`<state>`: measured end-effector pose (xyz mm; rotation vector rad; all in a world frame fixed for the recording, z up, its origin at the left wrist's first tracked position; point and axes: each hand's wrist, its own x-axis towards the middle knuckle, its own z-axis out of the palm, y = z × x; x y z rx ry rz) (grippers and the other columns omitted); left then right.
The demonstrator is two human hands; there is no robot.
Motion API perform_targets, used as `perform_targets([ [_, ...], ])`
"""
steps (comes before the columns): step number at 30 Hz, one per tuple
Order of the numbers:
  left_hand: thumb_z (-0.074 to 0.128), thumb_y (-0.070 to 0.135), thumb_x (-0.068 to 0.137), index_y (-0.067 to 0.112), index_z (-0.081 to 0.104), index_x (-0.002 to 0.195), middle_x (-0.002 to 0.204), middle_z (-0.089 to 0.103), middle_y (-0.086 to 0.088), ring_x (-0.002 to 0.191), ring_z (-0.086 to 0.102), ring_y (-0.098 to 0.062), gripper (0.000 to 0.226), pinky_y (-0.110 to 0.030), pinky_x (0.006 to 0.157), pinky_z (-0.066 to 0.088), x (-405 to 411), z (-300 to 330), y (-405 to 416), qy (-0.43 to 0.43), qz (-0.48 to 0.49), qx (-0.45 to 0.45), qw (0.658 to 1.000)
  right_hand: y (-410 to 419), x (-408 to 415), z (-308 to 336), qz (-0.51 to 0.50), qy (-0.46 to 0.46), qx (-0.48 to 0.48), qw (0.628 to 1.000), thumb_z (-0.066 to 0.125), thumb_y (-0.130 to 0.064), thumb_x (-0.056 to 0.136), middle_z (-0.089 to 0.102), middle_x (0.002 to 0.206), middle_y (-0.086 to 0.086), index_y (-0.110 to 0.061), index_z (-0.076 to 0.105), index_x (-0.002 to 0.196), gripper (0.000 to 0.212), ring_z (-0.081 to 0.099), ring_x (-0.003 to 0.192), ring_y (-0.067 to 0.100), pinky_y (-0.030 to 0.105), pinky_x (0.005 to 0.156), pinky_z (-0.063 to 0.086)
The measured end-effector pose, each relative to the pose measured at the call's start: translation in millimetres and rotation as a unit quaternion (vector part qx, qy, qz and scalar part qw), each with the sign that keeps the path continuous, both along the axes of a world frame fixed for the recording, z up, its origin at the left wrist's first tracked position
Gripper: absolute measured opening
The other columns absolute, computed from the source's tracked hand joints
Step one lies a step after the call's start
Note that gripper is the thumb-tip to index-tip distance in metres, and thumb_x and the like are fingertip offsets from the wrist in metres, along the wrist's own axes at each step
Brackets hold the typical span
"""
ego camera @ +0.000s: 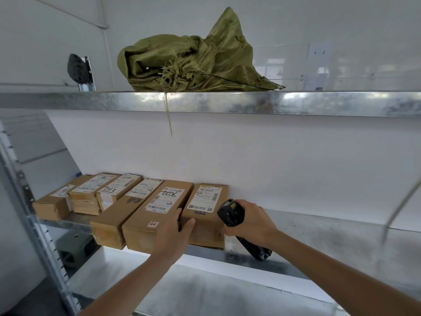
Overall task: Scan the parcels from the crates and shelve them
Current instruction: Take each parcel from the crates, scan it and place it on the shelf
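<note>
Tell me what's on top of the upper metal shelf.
A crumpled green woven sack lies on the upper shelf, a strand dangling over the edge. Left stands a dark object against a metal bracket. The sack's contents are hidden.

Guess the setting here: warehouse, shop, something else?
Likely a parcel depot or stockroom: labelled cardboard parcels lined up on a galvanised metal shelf, a handheld scanner gripped in the right hand, and a green woven sack on the shelf above.

Parcel storeroom or small warehouse. Galvanised metal shelving (250,102) against white walls; labelled cardboard parcels (157,215) in a row; handheld scanner (232,212). Woven green sack (191,62) on top shelf, perhaps a mail sack.
</note>
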<state>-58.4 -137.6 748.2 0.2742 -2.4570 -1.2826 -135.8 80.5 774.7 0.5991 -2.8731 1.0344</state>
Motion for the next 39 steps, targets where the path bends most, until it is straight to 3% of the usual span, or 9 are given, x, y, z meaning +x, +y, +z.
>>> perform_targets([
  [6,0.055,0.046,0.098,0.033,0.047,0.136,0.119,0.066,0.009,0.106,0.065,-0.014,0.041,-0.043,0.089,0.061,28,18,-5,-0.018,-0.010,-0.037,0.999,12,30,19,-0.018,0.026,-0.010,0.999,0.085,-0.044,0.064,0.068,0.097,-0.017,-0.048,0.051,0.112,0.059,0.066,0.088,0.007,0.037,0.081,0.060],
  [11,0.054,0.042,0.100,0.019,0.045,0.145,0.138,0.053,0.006,0.133,0.050,-0.022,0.051,-0.041,0.109,0.045,67,45,-21,0.010,-0.024,-0.052,0.998,0,73,50,-0.006,0.089,-0.008,0.996,0.083,-0.048,0.065,0.067,0.108,-0.022,-0.051,0.050,0.128,0.071,0.065,0.098,0.009,0.034,0.081,0.058],
  [14,0.066,0.051,0.083,0.025,0.052,0.139,0.131,0.062,0.011,0.127,0.058,-0.019,0.064,-0.043,0.109,0.046,107,57,-51,0.071,-0.029,0.008,0.997,-25,102,66,0.022,0.116,-0.011,0.993,0.082,-0.056,0.066,0.067,0.111,-0.024,-0.054,0.047,0.132,0.075,0.064,0.102,0.009,0.032,0.087,0.057],
  [17,0.059,0.051,0.095,0.042,0.049,0.140,0.133,0.061,0.019,0.119,0.063,-0.012,0.047,-0.031,0.093,0.055,158,64,-86,0.096,-0.043,-0.033,0.994,-65,137,77,0.074,0.118,-0.003,0.990,0.082,-0.061,0.068,0.065,0.120,-0.024,-0.054,0.044,0.140,0.082,0.060,0.111,0.008,0.028,0.094,0.051],
  [19,0.058,0.048,0.098,0.052,0.045,0.138,0.128,0.063,0.021,0.112,0.063,-0.003,0.042,-0.019,0.089,0.054,196,66,-114,0.095,0.001,-0.092,0.991,-100,165,81,0.114,0.107,0.004,0.988,0.082,-0.063,0.067,0.063,0.127,-0.024,-0.050,0.042,0.147,0.090,0.057,0.116,0.003,0.025,0.097,0.046],
  [22,0.057,0.047,0.097,0.037,0.039,0.149,0.132,0.064,0.007,0.118,0.062,-0.014,0.056,-0.033,0.100,0.053,259,58,-169,0.030,0.097,-0.159,0.982,-164,210,80,0.190,0.091,0.009,0.978,0.081,-0.071,0.066,0.063,0.128,-0.022,-0.045,0.042,0.149,0.095,0.061,0.115,0.004,0.031,0.100,0.052],
  [26,0.058,0.048,0.097,0.038,0.033,0.154,0.143,0.055,0.007,0.129,0.056,-0.018,0.063,-0.034,0.104,0.047,368,41,-248,-0.010,0.189,-0.173,0.967,-260,281,73,0.298,0.073,0.012,0.952,0.083,-0.059,0.076,0.062,0.113,-0.028,-0.050,0.047,0.134,0.069,0.060,0.103,-0.007,0.020,0.093,0.052],
  [35,0.060,0.055,0.093,0.037,0.037,0.153,0.142,0.059,0.000,0.131,0.056,-0.023,0.066,-0.035,0.101,0.047,623,-18,-388,-0.108,0.412,-0.153,0.892,-465,444,20,0.478,0.035,0.092,0.873,0.062,-0.071,0.086,0.052,0.146,-0.006,-0.039,0.020,0.155,0.087,0.057,0.126,0.019,0.041,0.102,0.051],
  [39,0.056,0.055,0.096,0.035,0.035,0.154,0.137,0.061,0.002,0.123,0.059,-0.021,0.065,-0.032,0.093,0.049,694,-41,-420,-0.147,0.472,-0.133,0.859,-543,491,-8,0.527,0.032,0.127,0.840,0.068,-0.088,0.064,0.050,0.148,-0.006,-0.038,0.021,0.153,0.113,0.055,0.128,0.020,0.042,0.104,0.050],
])
